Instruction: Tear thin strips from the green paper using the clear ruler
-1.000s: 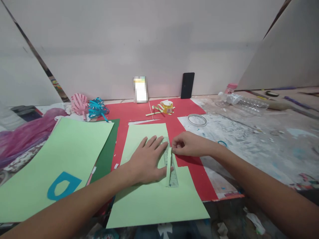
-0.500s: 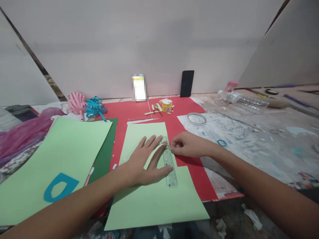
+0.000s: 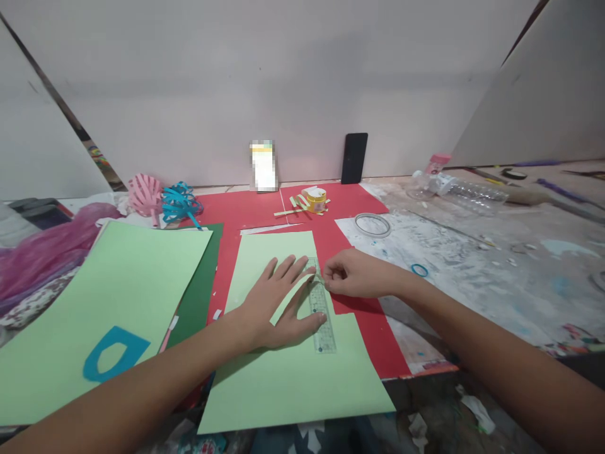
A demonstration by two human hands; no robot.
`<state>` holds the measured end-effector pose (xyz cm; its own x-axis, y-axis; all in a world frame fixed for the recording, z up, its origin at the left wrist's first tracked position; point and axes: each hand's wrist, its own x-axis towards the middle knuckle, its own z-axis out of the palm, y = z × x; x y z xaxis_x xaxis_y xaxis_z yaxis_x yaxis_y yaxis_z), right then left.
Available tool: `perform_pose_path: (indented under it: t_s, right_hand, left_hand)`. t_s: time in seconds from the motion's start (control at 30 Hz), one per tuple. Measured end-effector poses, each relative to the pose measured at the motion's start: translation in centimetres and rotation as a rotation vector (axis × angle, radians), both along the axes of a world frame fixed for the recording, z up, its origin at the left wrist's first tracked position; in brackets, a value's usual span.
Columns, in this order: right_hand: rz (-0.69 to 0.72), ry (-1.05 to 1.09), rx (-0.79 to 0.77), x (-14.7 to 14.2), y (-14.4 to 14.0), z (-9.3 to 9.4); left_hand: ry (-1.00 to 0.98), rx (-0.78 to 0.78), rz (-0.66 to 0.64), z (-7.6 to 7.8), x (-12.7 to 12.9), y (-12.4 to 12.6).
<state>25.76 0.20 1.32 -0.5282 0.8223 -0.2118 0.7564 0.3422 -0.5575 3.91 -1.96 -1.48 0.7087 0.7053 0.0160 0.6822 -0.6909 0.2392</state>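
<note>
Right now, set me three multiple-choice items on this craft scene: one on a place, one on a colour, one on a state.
1. Where does the clear ruler lie?
A. on the light green sheet
B. on the bottle
C. against the wall

2. What colour is the cut-out shape on the other green sheet?
A. yellow
B. blue
C. pink

3. How is the left hand?
A. fisted
B. flat, fingers spread
C. raised

Answers: 1 A, ruler rests on that sheet; 2 B, plainly blue; 3 B, palm presses beside the ruler.
</note>
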Motion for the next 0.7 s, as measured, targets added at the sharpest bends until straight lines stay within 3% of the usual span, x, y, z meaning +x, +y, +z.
perform_pose_path:
  t_s: [0.47,0.7]
  right_hand:
    - [-0.006,0.02,-0.009,-0.2,-0.2,0.2]
    - [-0.123,-0.013,0.014,-1.2,-0.6,0.1]
  left_hand:
    - [0.039,-0.013,-0.007,-0.4,0.0,0.0]
    - [0.045,0.016,-0.015,-0.1,0.2,0.0]
